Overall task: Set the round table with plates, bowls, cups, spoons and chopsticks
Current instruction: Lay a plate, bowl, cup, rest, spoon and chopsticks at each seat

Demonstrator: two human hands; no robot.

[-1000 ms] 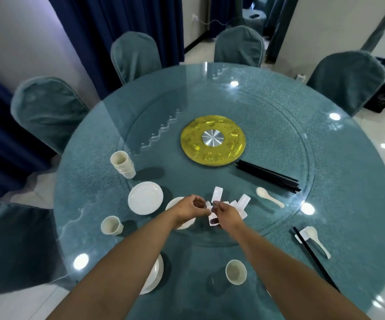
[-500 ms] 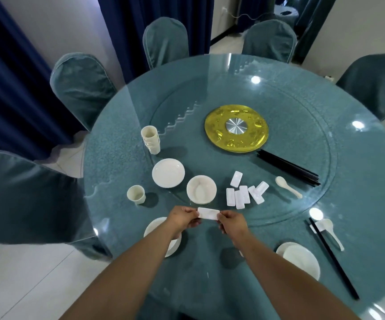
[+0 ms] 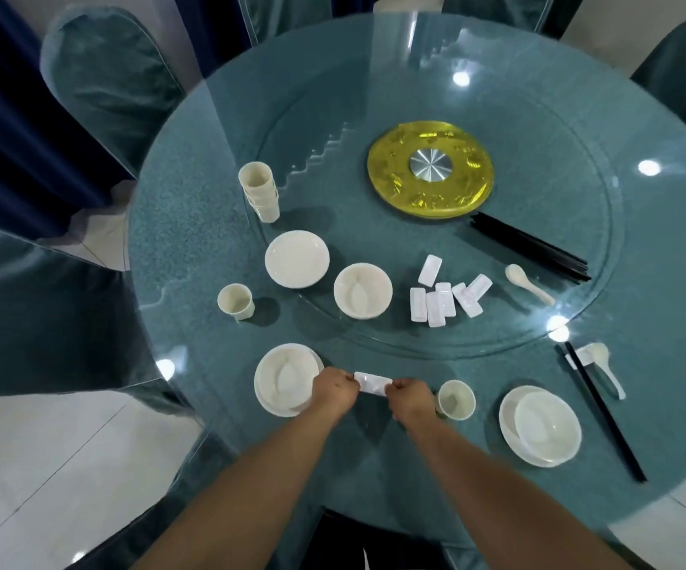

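Observation:
My left hand [image 3: 335, 390] and my right hand [image 3: 409, 399] pinch the two ends of a small white rest [image 3: 372, 382] low over the round glass table [image 3: 193, 240], just right of a bowl on a plate [image 3: 285, 378]. A cup [image 3: 456, 399] stands right of my right hand. Further right sit another bowl on a plate [image 3: 540, 425], one black chopstick pair [image 3: 602, 413] and a spoon [image 3: 606, 366] on a rest. On the turntable lie several white rests [image 3: 446, 300], a loose spoon [image 3: 528, 283], a bundle of chopsticks [image 3: 532, 250], a bowl [image 3: 362, 296], a plate [image 3: 296, 259] and stacked cups [image 3: 259, 191].
A single cup [image 3: 235, 301] stands at the table's left. A gold disc [image 3: 429, 168] marks the turntable's centre. Covered chairs [image 3: 102, 72] ring the table, one close at my left [image 3: 45, 314]. Dark curtains hang behind.
Both hands drew back from the pile of rests on the turntable toward the near table edge, carrying one white rest between them. The view tilted down and closer.

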